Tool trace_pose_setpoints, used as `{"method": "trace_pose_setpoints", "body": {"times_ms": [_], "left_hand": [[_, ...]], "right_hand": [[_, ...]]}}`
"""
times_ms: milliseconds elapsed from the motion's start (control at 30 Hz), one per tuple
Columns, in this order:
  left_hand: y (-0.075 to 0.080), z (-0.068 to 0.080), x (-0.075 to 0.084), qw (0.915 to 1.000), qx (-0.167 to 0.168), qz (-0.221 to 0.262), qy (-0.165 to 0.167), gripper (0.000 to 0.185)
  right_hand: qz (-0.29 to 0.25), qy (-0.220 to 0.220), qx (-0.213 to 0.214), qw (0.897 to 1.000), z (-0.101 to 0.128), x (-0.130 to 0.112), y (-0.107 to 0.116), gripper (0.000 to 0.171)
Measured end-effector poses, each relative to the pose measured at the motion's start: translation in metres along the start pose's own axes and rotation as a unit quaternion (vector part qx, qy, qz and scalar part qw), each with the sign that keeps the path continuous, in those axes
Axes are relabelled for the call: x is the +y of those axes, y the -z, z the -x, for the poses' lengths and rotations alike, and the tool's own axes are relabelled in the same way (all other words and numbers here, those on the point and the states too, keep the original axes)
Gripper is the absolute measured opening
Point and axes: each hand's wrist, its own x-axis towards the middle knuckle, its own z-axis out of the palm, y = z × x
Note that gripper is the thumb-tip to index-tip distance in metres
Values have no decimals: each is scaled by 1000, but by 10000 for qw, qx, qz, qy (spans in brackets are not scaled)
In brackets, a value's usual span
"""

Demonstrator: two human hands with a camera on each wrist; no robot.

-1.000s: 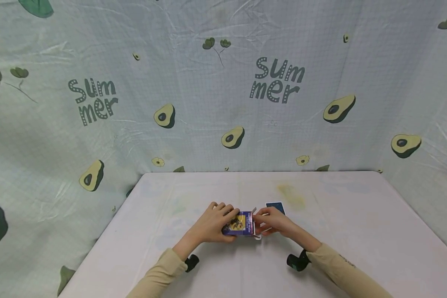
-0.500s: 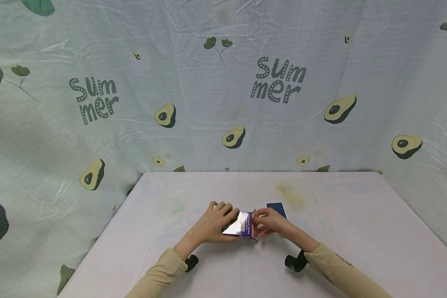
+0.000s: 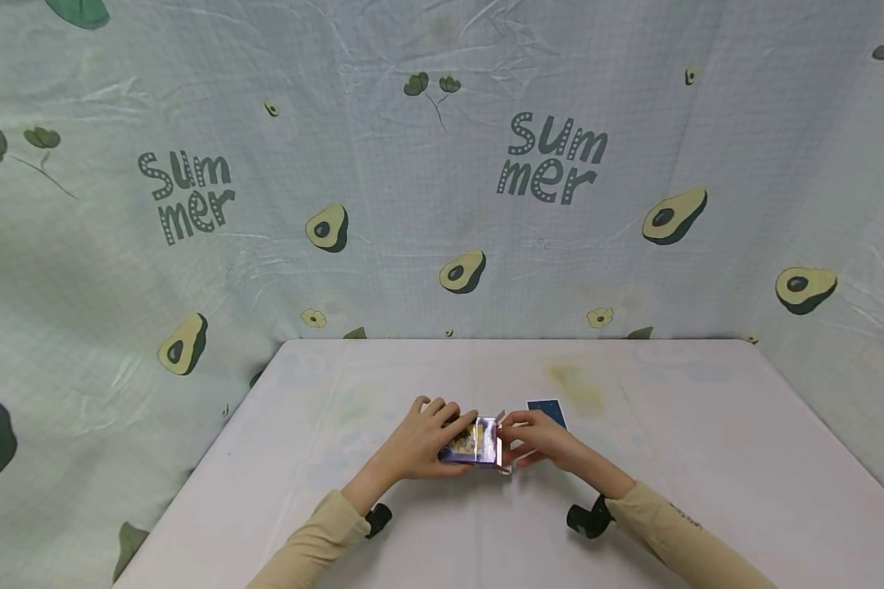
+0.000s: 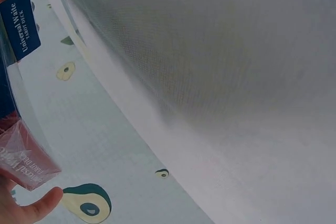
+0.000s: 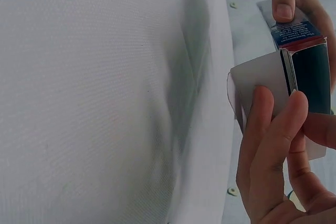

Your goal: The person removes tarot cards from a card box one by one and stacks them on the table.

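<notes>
Both hands grip the card box (image 3: 477, 442), left hand (image 3: 420, 446) curled over it, right hand (image 3: 539, 438) pinching its flap.

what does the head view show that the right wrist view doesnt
Only the head view shows the blue card lying on the table behind the right hand, and the left hand whole. Only the right wrist view shows the box's open white flap close up under the right fingers. Both show the tarot box held by both hands.

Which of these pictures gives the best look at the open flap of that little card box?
The right wrist view: the open flap fills the frame, with the right hand's fingers on it. The head view shows the box small between both hands. The left wrist view shows only its printed side.
</notes>
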Motion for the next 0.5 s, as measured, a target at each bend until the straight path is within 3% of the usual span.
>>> {"method": "trace_pose_setpoints", "body": {"times_ms": [500], "left_hand": [[-4,-2,-3,9999,166,4,-26,76]], "right_hand": [[-342,-110,-26,9994,0,2,2,18]]}}
